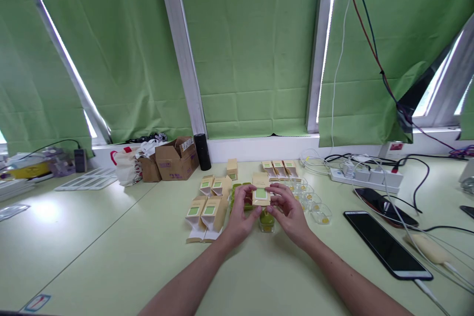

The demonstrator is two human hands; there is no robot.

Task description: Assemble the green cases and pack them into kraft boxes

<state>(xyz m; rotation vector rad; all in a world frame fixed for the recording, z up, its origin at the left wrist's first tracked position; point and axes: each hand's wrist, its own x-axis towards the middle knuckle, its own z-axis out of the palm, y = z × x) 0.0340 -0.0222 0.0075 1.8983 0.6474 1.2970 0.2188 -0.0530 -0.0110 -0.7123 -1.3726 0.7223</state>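
Note:
Between my two hands is a small tan cardboard box with a green-and-white label facing up. My left hand grips its left side with fingers and thumb, and my right hand grips the right side. Just below the box, on the table, stands a small glass jar with green contents, its top partly covered. More green items show behind my left hand, partly hidden. Left of it stand several tan boxes with open white flaps. Several clear cups with yellow bits sit right of my right hand.
More tan boxes stand at the back. A power strip with cables and two phones lie on the right. At the back left are a brown carton, a black cylinder and a white bag.

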